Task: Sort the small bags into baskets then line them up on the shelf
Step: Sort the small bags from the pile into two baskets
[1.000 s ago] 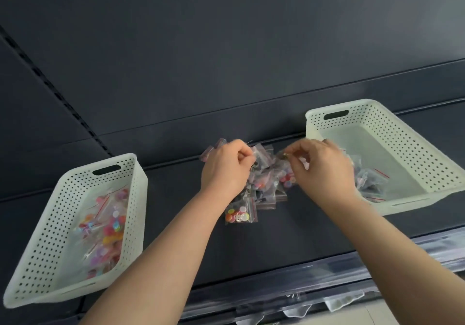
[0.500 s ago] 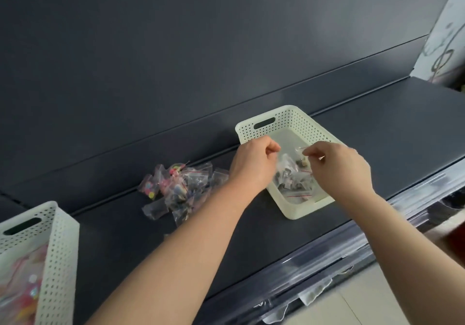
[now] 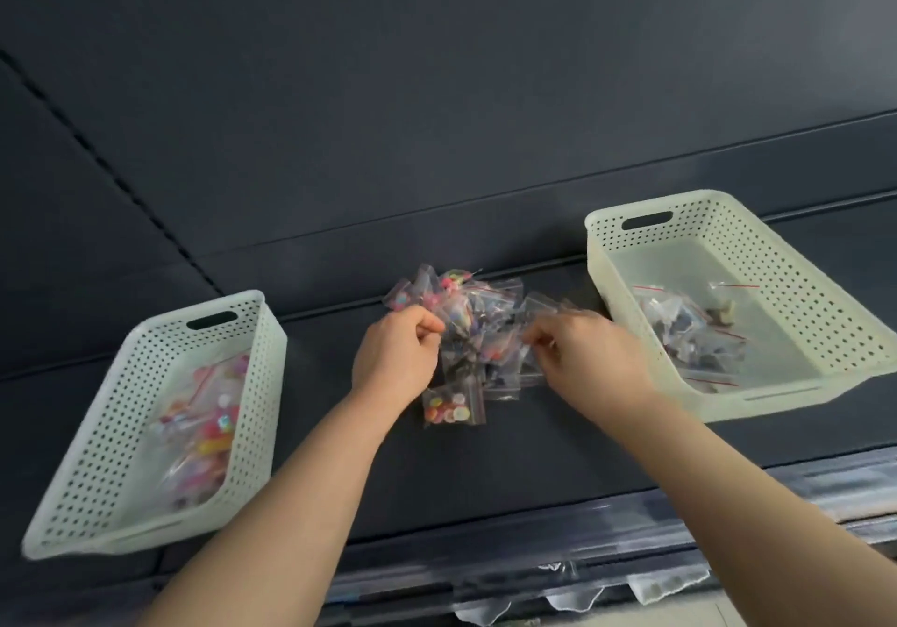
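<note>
Dark shelf (image 3: 485,471), pile of small bags (image 3: 466,335) mid-way between two baskets. Left hand (image 3: 395,359) and right hand (image 3: 577,349) pinched on bags there. Sorting underway; next, probably lifting one towards a basket.

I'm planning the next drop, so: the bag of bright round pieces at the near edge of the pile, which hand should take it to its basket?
Left, probably. That bag lies just beside the left hand, and the left basket already holds similar colourful bags. The right hand is nearer the right basket, which holds dark ones.
</note>
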Action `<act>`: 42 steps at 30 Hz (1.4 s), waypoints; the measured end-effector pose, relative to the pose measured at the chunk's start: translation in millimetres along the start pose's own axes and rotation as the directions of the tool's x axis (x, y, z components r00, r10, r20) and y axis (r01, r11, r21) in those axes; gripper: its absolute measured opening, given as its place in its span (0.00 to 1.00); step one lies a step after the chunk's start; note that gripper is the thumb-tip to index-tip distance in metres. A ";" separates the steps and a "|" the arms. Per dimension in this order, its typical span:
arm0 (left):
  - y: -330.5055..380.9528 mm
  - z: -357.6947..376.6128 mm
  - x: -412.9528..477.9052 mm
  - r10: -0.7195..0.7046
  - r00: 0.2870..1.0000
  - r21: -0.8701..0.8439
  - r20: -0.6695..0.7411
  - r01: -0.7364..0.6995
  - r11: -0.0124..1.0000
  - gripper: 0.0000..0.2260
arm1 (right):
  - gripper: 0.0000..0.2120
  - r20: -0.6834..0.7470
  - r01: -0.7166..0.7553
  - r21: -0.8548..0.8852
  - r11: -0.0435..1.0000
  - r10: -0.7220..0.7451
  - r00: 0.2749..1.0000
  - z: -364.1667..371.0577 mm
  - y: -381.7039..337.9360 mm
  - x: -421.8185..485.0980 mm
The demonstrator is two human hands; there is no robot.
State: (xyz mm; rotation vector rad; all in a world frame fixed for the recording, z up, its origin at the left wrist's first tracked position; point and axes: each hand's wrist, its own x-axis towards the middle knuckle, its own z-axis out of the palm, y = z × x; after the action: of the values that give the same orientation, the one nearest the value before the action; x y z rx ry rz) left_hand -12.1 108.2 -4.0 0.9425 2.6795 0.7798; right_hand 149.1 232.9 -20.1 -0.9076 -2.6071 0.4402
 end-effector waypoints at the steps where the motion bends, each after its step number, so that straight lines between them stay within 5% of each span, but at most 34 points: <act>1: -7.1 -1.2 -2.4 -0.012 1.000 0.007 0.007 0.012 1.000 0.07 | 0.08 0.039 -0.026 -0.024 0.999 0.027 0.999 5.5 -3.0 0.0; 8: -34.0 -2.7 -10.2 -0.067 0.998 0.072 0.021 0.065 0.995 0.07 | 0.13 0.211 -0.122 -0.056 0.991 0.131 0.969 25.1 -21.1 2.0; 12: -40.8 -4.8 -8.1 -0.080 0.997 0.099 0.023 0.078 0.992 0.08 | 0.06 0.141 -0.091 -0.031 0.995 0.095 0.985 32.3 -25.9 1.7; 18: -34.9 1.6 5.7 -0.071 0.997 0.172 -0.037 0.076 0.982 0.16 | 0.05 -0.169 -0.038 0.187 0.982 0.070 0.983 20.0 -18.1 5.4; 24: -42.4 13.4 21.4 -0.075 0.995 0.260 0.061 0.057 0.964 0.18 | 0.04 -0.070 -0.069 0.342 0.937 0.098 0.993 14.8 -16.1 13.8; 29: -45.2 6.9 16.7 -0.066 0.998 0.182 0.014 0.063 0.981 0.09 | 0.04 -0.046 -0.033 0.385 0.922 0.055 0.997 18.0 -25.5 11.3; 34: -23.0 -6.2 8.3 0.079 0.994 -0.101 -0.070 -0.086 0.991 0.07 | 0.06 -0.122 -0.056 0.416 0.908 0.117 0.986 4.1 -24.3 13.8; 42: 65.8 23.8 0.4 0.294 0.953 -0.152 0.074 -0.281 0.948 0.06 | 0.05 -0.359 -0.220 0.388 0.895 0.367 0.858 -58.2 43.7 -10.1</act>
State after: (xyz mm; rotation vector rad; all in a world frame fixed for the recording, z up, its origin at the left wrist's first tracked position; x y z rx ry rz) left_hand 30.3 161.6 11.5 1.3169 2.3994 0.9387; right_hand 204.1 269.3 12.4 -1.1426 -1.9255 0.6598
